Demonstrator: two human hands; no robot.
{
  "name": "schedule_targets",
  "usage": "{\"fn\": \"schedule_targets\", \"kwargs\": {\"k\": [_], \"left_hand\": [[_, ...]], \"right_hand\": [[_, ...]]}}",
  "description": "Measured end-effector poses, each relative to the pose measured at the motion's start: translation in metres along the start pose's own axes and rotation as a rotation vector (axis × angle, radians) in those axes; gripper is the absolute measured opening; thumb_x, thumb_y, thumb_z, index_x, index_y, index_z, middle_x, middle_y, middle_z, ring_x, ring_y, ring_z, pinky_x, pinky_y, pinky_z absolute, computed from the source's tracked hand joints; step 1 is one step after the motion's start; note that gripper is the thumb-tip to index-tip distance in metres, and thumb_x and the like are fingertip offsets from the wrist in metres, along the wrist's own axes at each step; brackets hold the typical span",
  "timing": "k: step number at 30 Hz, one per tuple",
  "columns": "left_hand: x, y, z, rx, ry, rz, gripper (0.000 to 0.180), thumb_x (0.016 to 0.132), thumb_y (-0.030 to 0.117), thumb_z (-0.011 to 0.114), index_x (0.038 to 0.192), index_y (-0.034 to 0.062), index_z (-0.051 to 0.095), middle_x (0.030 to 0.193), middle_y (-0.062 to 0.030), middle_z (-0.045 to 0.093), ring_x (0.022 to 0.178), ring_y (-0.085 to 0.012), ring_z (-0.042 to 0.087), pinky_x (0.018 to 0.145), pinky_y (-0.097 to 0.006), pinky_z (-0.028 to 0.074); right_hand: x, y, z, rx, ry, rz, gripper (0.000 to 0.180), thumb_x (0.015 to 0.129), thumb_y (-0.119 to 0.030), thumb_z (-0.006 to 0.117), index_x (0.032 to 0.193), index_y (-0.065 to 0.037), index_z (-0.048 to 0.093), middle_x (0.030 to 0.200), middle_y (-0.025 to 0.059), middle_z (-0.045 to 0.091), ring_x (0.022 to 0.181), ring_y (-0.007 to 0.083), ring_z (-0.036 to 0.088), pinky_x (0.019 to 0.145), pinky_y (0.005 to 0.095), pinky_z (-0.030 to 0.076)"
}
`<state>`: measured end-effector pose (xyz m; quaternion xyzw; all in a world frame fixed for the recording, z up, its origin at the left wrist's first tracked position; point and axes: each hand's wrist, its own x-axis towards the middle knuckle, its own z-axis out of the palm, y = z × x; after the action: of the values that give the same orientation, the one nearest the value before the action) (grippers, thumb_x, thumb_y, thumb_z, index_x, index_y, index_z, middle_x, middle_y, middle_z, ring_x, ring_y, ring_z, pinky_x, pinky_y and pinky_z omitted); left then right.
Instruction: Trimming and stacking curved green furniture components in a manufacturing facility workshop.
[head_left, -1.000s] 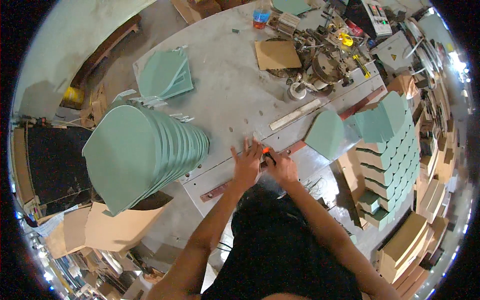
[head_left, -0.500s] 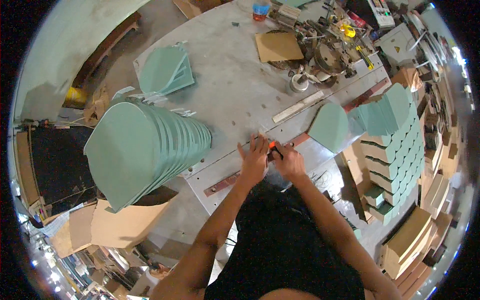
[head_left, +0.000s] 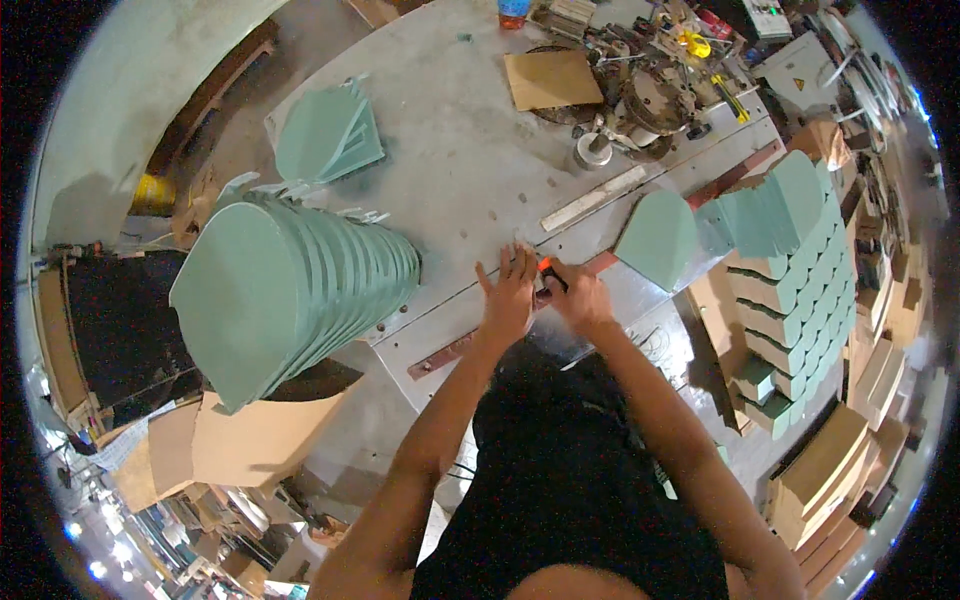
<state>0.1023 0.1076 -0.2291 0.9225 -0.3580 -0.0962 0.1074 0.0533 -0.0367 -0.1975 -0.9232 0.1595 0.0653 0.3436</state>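
My left hand (head_left: 511, 297) lies at the near edge of the grey metal table (head_left: 440, 130), fingers stretched forward and spread over the surface. Right beside it, my right hand (head_left: 585, 299) is closed around a small black tool with an orange end (head_left: 546, 267); its working tip is too small to make out. Whatever may lie beneath the fingertips is hidden. To the right of my hands rests a single green rounded sheet (head_left: 657, 240). At left, a long leaning stack of similar green sheets (head_left: 250, 300) reaches toward my left hand.
A smaller green pile (head_left: 330, 135) sits at the far left. On the right are fanned green sheets (head_left: 765, 215) and stacked green pieces (head_left: 790, 320). A pale metal bar (head_left: 594, 198), a brown board (head_left: 552, 80) and cluttered tools (head_left: 655, 100) occupy the far right. Cardboard (head_left: 255, 440) stands lower left.
The view has shifted slightly, so the table's things sit a little higher in it. Both hands keep nearly the same place and pose, the tool still in my right hand.
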Motion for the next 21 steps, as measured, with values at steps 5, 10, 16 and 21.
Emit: {"fn": "schedule_targets", "kwargs": {"k": [5,10,16,21], "left_hand": [[0.019,0.007,-0.019,-0.104,-0.064,-0.035,0.071,0.080,0.027,0.061,0.138,0.0009,0.030,0.146,-0.0183,0.026,0.136,-0.0364,0.024,0.097,-0.072,0.015],[0.002,0.007,0.010,0.010,-0.038,-0.005,0.071,0.080,0.033,0.063,0.136,0.0021,0.032,0.144,-0.0169,0.029,0.136,-0.0362,0.021,0.096,-0.073,0.016],[0.015,0.015,-0.024,-0.295,-0.081,-0.018,0.055,0.088,0.032,0.053,0.136,0.0077,0.038,0.139,-0.0188,0.039,0.129,-0.0389,0.034,0.101,-0.064,0.019],[-0.005,-0.011,-0.021,-0.878,0.495,-0.167,0.039,0.089,0.018,0.053,0.124,0.0007,0.048,0.122,-0.0118,0.052,0.111,-0.0268,0.050,0.091,-0.041,0.042]], "right_hand": [[0.009,0.011,0.004,-0.061,0.042,-0.012,0.034,0.084,-0.028,0.056,0.115,-0.015,0.058,0.086,0.0173,0.063,0.076,0.0377,0.062,0.066,0.0462,0.050],[-0.012,0.008,0.003,-0.067,0.133,0.029,0.035,0.082,-0.029,0.058,0.115,-0.019,0.060,0.080,0.0131,0.065,0.077,0.0356,0.062,0.065,0.0446,0.050],[-0.004,0.037,0.001,0.155,-0.043,0.015,0.037,0.085,-0.032,0.053,0.119,-0.019,0.059,0.086,0.0132,0.067,0.078,0.0323,0.064,0.070,0.0428,0.050],[-0.038,0.011,-0.009,0.780,-0.288,0.213,0.042,0.090,-0.041,0.050,0.105,-0.004,0.063,0.070,0.0048,0.058,0.061,0.0157,0.056,0.057,0.0313,0.047]]}}
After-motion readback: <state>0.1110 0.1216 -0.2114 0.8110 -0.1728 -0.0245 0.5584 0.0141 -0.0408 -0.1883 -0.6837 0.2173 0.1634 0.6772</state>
